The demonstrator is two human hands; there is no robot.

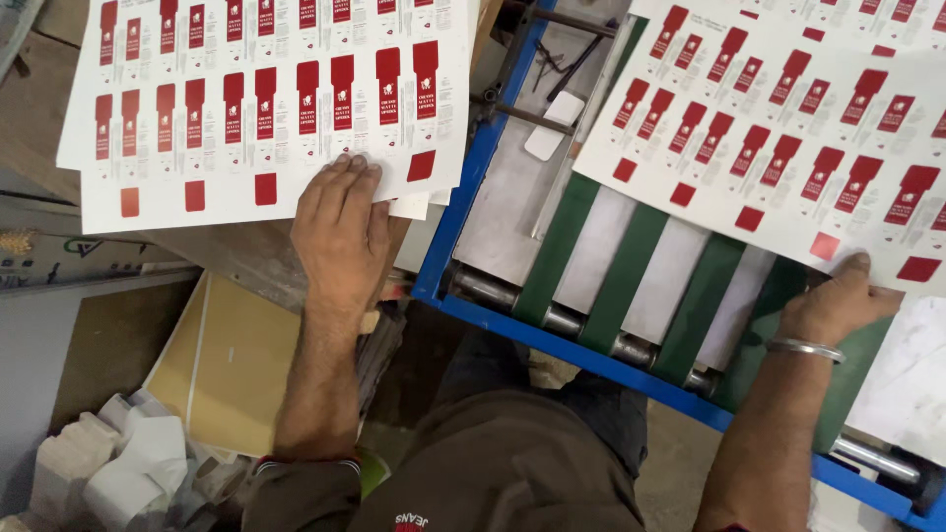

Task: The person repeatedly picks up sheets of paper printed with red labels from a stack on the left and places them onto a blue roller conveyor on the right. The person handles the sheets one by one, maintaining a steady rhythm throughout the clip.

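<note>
While the left hand lay flat and open on a stack of printed sheets, white with rows of red labels, the right hand pressed spread fingers on a matching sheet at the conveyor's near edge, gripping nothing.

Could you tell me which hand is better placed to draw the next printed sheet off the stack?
Left, probably. The left hand lies flat on the stack of printed sheets, while the right hand presses the sheet on the green belts.

Sheet stack left, on table; single sheet right, on belts of feeder frame.
</note>
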